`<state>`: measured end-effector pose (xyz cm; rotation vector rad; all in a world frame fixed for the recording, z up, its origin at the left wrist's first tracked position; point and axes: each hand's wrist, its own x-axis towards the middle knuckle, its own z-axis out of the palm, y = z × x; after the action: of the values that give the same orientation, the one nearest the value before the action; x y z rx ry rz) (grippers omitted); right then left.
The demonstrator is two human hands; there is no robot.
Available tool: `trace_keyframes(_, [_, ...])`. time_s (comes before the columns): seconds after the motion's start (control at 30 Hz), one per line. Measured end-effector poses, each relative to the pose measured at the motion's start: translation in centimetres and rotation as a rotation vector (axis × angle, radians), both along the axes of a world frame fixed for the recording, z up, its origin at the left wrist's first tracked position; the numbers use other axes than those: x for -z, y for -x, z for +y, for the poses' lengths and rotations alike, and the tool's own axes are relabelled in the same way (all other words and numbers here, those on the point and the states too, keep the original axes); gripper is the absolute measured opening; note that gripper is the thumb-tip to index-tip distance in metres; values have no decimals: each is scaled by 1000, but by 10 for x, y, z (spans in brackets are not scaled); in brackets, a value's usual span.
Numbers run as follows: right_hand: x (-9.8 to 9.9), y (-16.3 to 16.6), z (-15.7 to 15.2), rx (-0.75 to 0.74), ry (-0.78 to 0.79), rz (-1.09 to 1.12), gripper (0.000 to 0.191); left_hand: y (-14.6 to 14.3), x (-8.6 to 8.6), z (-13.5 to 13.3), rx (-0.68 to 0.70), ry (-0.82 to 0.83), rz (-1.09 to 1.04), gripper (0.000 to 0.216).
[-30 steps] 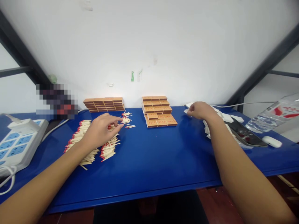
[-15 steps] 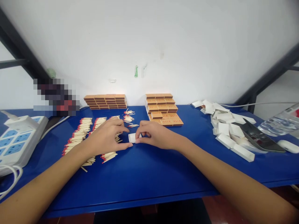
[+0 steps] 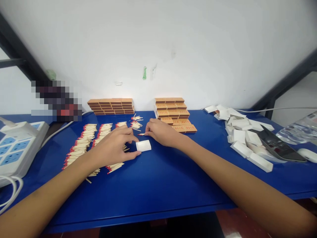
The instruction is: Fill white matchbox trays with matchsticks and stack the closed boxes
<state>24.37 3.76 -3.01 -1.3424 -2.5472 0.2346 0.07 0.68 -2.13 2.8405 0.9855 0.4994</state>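
A small white box tray [image 3: 143, 145] lies on the blue table [image 3: 158, 178] between my hands. My left hand [image 3: 112, 147] is curled, thumb and fingers touching the tray's left edge, and it rests over rows of red-tipped matches [image 3: 84, 145]. My right hand [image 3: 160, 133] reaches a little beyond the tray and pinches a loose match [image 3: 141, 134] by its end. More loose matches [image 3: 136, 124] lie scattered just behind.
Two stacks of orange matchboxes [image 3: 111, 106] [image 3: 173, 114] stand against the white wall. A heap of white box trays [image 3: 240, 132] lies at the right, beside a phone [image 3: 274, 142] and a white mouse [image 3: 307, 154]. A white power strip [image 3: 15, 147] sits far left.
My right hand came from the white heap at the right to the middle, set a white tray down by my left hand, then moved back onto a loose match.
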Motion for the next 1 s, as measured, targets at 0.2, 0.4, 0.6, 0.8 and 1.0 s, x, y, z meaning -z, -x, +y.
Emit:
trace_keyframes(0.2, [2, -6, -7, 29, -94, -148, 20, 0, -6, 1, -21, -14, 11, 31])
trace_keyframes(0.4, [-12, -12, -21, -4, -108, -62, 17, 2, -5, 2, -41, -39, 10, 31])
trace_keyframes(0.6, [-12, 0, -40, -109, -71, -34, 16, 2, -5, 1, -16, -61, 7, 31])
trace_keyframes(0.8, [-7, 1, -34, -100, -18, 99, 14, 1, -7, 0, 6, -58, 3, 31])
trace_keyframes(1.0, [-3, -1, -17, 27, -119, -98, 16, 3, -8, -1, -14, 4, 29, 31])
